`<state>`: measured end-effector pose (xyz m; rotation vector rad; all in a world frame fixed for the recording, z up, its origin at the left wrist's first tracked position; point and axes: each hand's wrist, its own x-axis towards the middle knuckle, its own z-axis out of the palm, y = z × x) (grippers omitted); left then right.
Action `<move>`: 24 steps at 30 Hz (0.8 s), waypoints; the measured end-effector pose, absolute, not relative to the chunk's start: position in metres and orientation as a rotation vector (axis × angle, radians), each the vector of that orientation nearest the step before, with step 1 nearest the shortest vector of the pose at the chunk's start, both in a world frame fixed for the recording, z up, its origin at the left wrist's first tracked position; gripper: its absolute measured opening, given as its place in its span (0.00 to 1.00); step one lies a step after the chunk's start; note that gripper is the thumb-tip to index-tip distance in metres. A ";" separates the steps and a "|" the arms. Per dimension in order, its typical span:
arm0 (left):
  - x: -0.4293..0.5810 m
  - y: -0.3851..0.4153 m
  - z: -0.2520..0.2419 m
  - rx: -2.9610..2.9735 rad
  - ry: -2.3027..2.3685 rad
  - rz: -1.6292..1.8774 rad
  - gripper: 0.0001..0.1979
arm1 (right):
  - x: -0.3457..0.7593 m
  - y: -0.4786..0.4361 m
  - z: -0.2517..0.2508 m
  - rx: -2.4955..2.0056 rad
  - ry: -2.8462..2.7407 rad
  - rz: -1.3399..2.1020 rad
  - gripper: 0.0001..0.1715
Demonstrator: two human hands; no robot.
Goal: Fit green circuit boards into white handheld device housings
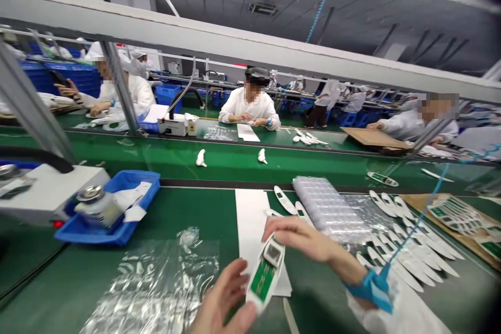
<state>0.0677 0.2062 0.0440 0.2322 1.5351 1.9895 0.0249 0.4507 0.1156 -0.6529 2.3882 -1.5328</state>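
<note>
Low in the middle of the head view, a white oval plastic housing (266, 274) is tilted, with a green circuit board and a small grey display inside. Its upper end sits under the bent fingers of my right hand (303, 240), which grips it there. My left hand (227, 300) holds the lower end, thumb against the tip and fingers along the left edge. Beneath them lies a white paper strip (246, 219). More white housings (284, 200) rest just beyond my right hand, partly covered by it. A blue strap (371, 289) circles my right wrist.
Clear plastic trays (144, 292) lie at left, beside a blue bin (136, 180) holding a metal-topped bottle (96, 206). Stacked trays (329, 206) and rows of white shells (410, 250) fill the right. A blue coiled cord (420, 214) crosses there. Co-workers (250, 104) sit across the green belt (172, 164).
</note>
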 end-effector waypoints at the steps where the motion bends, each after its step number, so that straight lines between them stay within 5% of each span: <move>1: 0.068 0.205 0.045 0.279 1.391 1.919 0.42 | 0.035 0.427 0.112 -0.770 2.342 -1.474 0.18; 7: 0.083 0.184 0.044 0.067 1.356 1.943 0.35 | 0.071 0.351 0.076 -0.780 2.695 -1.637 0.12; 13: 0.088 0.165 0.043 -0.085 1.394 1.980 0.41 | 0.079 0.314 0.058 -0.969 2.991 -1.359 0.13; 22: 0.087 0.148 0.035 0.042 1.412 1.973 0.33 | 0.073 0.295 0.052 -1.376 3.169 -0.782 0.15; 24: 0.088 0.145 0.038 -0.001 1.420 1.950 0.31 | 0.072 0.290 0.054 -1.402 3.122 -0.897 0.13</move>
